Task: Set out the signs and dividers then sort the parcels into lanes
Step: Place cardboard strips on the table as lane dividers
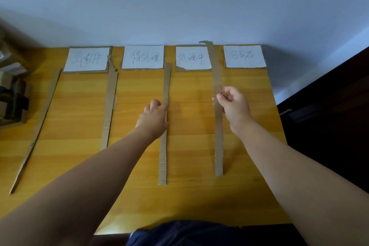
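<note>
Four dividers run lengthwise up the counter toward the signs; the right hand pinches the right-most divider near mid-length with curled fingers, while the left hand rests relaxed fingers on the adjacent divider.

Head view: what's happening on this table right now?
Four paper signs line the far edge of a wooden table, and a person is setting out cardboard dividers. The right hand pinches the rightmost strip, between the third and fourth signs. The left hand touches the middle strip. No parcels lie in the lanes yet.
</note>
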Demonstrator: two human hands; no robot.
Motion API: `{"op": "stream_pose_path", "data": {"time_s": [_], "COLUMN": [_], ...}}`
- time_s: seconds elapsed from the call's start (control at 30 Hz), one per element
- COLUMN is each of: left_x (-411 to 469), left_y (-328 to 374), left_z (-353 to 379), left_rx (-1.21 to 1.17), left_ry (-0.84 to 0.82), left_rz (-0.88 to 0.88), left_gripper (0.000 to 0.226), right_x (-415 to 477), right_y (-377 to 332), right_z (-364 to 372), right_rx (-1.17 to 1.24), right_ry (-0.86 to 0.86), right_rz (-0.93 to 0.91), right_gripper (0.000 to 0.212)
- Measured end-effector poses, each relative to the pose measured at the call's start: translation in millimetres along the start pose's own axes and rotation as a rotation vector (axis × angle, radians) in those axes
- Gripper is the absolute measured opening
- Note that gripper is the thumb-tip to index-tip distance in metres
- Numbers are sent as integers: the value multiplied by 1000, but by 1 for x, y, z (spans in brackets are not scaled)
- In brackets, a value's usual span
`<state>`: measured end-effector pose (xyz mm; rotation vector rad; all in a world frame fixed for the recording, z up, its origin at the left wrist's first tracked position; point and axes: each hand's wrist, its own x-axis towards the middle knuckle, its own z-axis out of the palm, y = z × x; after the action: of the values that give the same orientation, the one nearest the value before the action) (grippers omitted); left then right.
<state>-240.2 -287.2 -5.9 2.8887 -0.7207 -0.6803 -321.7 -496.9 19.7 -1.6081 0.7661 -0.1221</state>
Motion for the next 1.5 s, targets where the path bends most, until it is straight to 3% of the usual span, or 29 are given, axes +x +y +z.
{"op": "stream_pose_path", "data": {"time_s": [0.17, 0.43, 0.77, 1.5], "left_x": [1, 10, 17, 15], "left_y": [15, 43, 63, 54], "left_z": [-9, -10, -4, 1], "left_rx": [-23, -27, -74, -68], "left_ry": [0, -6, -45, -59], "left_rz": [32, 35, 44, 21], "left_gripper": [64, 63, 62, 61], "right_x": [8, 14, 29, 34], "right_y": [17, 18, 42, 53], "right_z": [-21, -30, -40, -38], "right_rx": [-71, -73, -216, -668], "right_ry": [94, 102, 109, 70], "right_rz": [64, 68, 269, 227], "right_gripper": [22, 24, 21, 14]}}
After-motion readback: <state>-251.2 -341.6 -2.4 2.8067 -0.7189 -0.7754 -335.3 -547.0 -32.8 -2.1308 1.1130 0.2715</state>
